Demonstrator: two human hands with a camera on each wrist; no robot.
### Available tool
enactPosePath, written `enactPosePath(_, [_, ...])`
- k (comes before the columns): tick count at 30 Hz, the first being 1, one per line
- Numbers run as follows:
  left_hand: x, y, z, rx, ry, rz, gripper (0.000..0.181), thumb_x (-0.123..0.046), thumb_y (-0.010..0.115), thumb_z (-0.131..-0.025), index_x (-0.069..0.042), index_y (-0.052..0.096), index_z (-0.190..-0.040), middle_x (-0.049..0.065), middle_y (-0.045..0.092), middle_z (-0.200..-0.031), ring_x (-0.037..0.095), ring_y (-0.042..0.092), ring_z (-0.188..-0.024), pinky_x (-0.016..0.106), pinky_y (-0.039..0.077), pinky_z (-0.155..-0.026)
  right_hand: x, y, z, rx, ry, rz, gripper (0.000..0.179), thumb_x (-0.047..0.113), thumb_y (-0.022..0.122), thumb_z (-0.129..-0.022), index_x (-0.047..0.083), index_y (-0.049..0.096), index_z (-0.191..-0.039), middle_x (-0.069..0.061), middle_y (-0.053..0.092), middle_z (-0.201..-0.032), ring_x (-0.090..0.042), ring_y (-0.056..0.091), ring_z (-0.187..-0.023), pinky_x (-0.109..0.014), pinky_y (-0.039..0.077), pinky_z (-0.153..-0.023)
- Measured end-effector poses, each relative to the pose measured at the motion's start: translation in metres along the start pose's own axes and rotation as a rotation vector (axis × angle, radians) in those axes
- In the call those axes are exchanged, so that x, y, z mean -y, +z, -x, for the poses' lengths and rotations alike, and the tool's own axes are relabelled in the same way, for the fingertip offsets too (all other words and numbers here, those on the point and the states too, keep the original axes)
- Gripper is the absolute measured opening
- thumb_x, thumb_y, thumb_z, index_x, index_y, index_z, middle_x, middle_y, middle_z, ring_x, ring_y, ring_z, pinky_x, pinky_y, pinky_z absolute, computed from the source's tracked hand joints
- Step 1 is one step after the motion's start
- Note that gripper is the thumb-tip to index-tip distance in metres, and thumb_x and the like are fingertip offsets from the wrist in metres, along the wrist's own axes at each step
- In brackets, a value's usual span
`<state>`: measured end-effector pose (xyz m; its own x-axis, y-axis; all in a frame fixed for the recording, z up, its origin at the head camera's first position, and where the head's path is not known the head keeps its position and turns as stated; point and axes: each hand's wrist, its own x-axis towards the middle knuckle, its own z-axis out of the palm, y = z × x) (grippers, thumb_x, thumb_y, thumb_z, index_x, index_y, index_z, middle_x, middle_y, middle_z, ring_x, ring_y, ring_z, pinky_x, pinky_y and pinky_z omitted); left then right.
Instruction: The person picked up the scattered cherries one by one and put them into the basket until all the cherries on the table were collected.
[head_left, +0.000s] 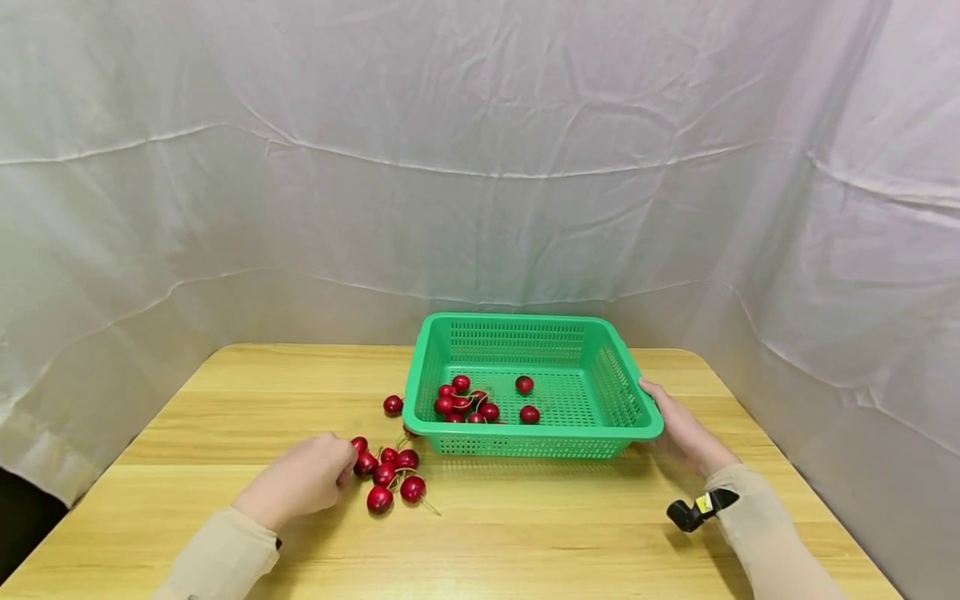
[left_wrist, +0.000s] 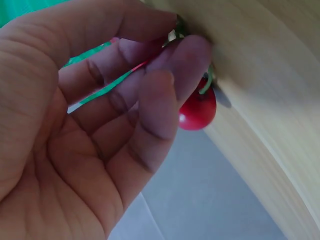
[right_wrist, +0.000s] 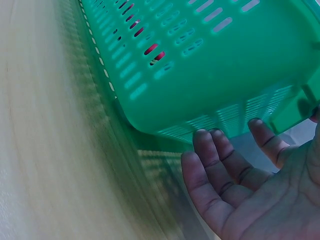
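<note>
My left hand (head_left: 307,479) is at the left edge of a group of red cherries (head_left: 384,475) on the table. Thumb and curled fingers meet at a green stem in the left wrist view, and a cherry (left_wrist: 197,111) shows just behind the fingertips. Part of what these fingers pinch is hidden. A green plastic basket (head_left: 525,431) with slotted walls stands right of the loose cherries, with several cherries (head_left: 461,402) inside, mostly at its left end. My right hand (head_left: 682,429) rests against the basket's right end, fingers (right_wrist: 204,150) extended and slightly bent along the wall.
The pale wooden table (head_left: 525,533) runs toward me in front of the basket. One cherry (head_left: 393,406) lies apart by the basket's left side. A grey-white cloth (head_left: 480,167) hangs behind and on both sides. A black wrist camera (head_left: 693,510) sits on the right sleeve.
</note>
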<state>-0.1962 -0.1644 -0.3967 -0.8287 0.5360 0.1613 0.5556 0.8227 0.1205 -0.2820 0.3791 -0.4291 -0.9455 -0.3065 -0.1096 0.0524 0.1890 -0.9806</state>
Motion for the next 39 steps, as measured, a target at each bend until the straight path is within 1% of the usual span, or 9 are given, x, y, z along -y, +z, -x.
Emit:
enactPosePath(3, [0.003,-0.002,0.001,0.004,-0.014,0.020,0.040,0.013,0.077,-0.073,-0.018,0.052,-0.068,-0.010,0.045,-0.064,0.002,0.036,-0.060,0.020,0.034,-0.053,0.001,0.000,0.000,0.000,-0.001,-0.002,0.079,0.058,0.021,-0.115,0.001,0.011,-0.169,0.001,0.062,-0.125,-0.006,0.064,-0.110,-0.027,0.057,-0.097])
enactPosePath(9, [0.005,-0.006,0.002,0.024,-0.122,0.060,0.043,0.008,0.076,-0.079,-0.018,0.045,-0.064,-0.011,0.034,-0.059,0.002,0.029,-0.055,0.018,0.028,-0.051,0.001,0.001,0.000,-0.001,0.003,-0.009,0.079,0.058,0.021,-0.115,0.002,0.010,-0.170,0.001,0.062,-0.125,-0.005,0.063,-0.110,-0.027,0.057,-0.097])
enactPosePath(11, [0.006,-0.007,0.002,0.029,-0.150,0.062,0.043,0.005,0.078,-0.082,-0.017,0.045,-0.064,-0.010,0.035,-0.058,0.003,0.031,-0.054,0.019,0.031,-0.051,0.001,0.001,0.000,-0.002,0.003,-0.008,0.079,0.058,0.021,-0.115,0.002,0.009,-0.170,0.002,0.062,-0.124,-0.005,0.063,-0.110,-0.027,0.057,-0.096])
enactPosePath(13, [0.007,-0.007,0.002,0.031,-0.171,0.056,0.041,0.003,0.080,-0.084,-0.016,0.049,-0.066,-0.008,0.041,-0.059,0.005,0.036,-0.054,0.020,0.035,-0.052,0.001,0.001,0.000,-0.004,0.003,-0.007,0.079,0.058,0.021,-0.115,0.002,0.010,-0.170,0.002,0.062,-0.124,-0.005,0.063,-0.109,-0.027,0.057,-0.096])
enactPosePath(17, [0.010,-0.008,0.001,0.035,-0.209,0.036,0.035,-0.001,0.083,-0.085,-0.012,0.054,-0.070,-0.004,0.050,-0.064,0.009,0.044,-0.058,0.023,0.041,-0.055,0.001,0.001,0.000,-0.002,0.002,-0.004,0.079,0.057,0.021,-0.115,0.002,0.009,-0.170,0.001,0.062,-0.125,-0.005,0.063,-0.109,-0.027,0.057,-0.096])
enactPosePath(24, [0.016,-0.009,0.000,0.026,-0.267,0.028,0.029,0.007,0.078,-0.082,-0.011,0.057,-0.070,-0.002,0.052,-0.065,0.012,0.046,-0.061,0.026,0.042,-0.057,0.001,0.001,0.001,0.004,0.005,-0.003,0.079,0.058,0.020,-0.115,0.004,0.007,-0.171,0.000,0.060,-0.126,-0.005,0.063,-0.110,-0.028,0.057,-0.096])
enactPosePath(31, [0.020,-0.008,0.000,0.021,-0.249,-0.007,0.032,0.004,0.081,-0.079,-0.013,0.057,-0.066,-0.002,0.054,-0.063,0.012,0.045,-0.060,0.028,0.041,-0.056,0.000,0.000,0.001,0.004,0.006,-0.003,0.078,0.058,0.020,-0.115,0.005,0.006,-0.171,0.000,0.060,-0.127,-0.005,0.063,-0.111,-0.028,0.057,-0.097])
enactPosePath(34, [0.022,-0.008,0.001,0.025,-0.259,-0.011,0.029,0.001,0.083,-0.079,-0.013,0.059,-0.068,-0.002,0.055,-0.065,0.012,0.046,-0.060,0.028,0.042,-0.056,0.000,0.000,0.000,0.006,0.008,-0.001,0.079,0.058,0.020,-0.115,0.005,0.006,-0.171,-0.001,0.059,-0.129,-0.006,0.062,-0.112,-0.027,0.056,-0.098])
enactPosePath(39, [0.025,-0.009,0.003,0.032,-0.286,0.007,0.033,-0.003,0.083,-0.079,-0.014,0.055,-0.067,-0.002,0.051,-0.063,0.012,0.045,-0.057,0.028,0.040,-0.054,0.001,0.001,0.000,0.003,0.011,0.000,0.079,0.058,0.020,-0.115,0.005,0.006,-0.172,-0.001,0.058,-0.130,-0.006,0.062,-0.113,-0.027,0.056,-0.098])
